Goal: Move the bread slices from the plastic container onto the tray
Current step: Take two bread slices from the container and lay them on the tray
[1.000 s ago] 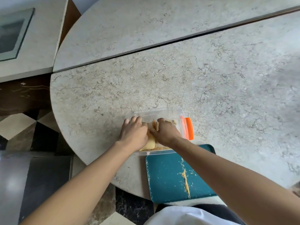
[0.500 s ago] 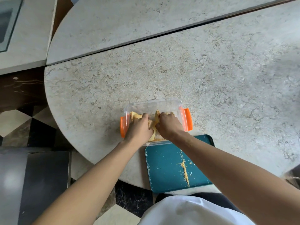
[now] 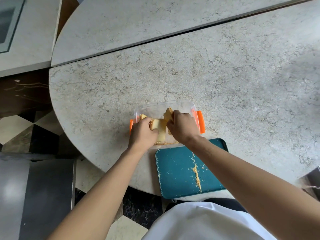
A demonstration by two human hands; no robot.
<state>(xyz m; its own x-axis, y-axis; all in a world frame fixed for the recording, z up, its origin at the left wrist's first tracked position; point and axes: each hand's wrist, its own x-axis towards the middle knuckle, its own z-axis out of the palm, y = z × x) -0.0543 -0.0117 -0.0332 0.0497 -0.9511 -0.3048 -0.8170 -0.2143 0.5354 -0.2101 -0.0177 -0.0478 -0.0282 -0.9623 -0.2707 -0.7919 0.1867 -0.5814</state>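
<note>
A clear plastic container (image 3: 183, 105) with orange side clips sits on the stone table, just beyond a teal tray (image 3: 174, 170). Pale yellow bread slices (image 3: 160, 129) stand in the container. Both hands are inside it: my left hand (image 3: 142, 132) grips the slices from the left, my right hand (image 3: 181, 126) grips them from the right, and one slice end sticks up above its knuckles. The tray holds only a line of crumbs (image 3: 196, 174); my right forearm crosses over its right part.
The round stone table (image 3: 225, 84) stretches far to the right and back, with a seam to a second slab (image 3: 138, 23) behind. Its curved front-left edge drops to a checkered floor (image 3: 15, 129). A grey counter (image 3: 31, 32) stands at far left.
Both hands have dug deeper between the slices and tilted them up in the container. The left orange clip, hidden a second ago, is in sight. The camera view has shifted slightly.
</note>
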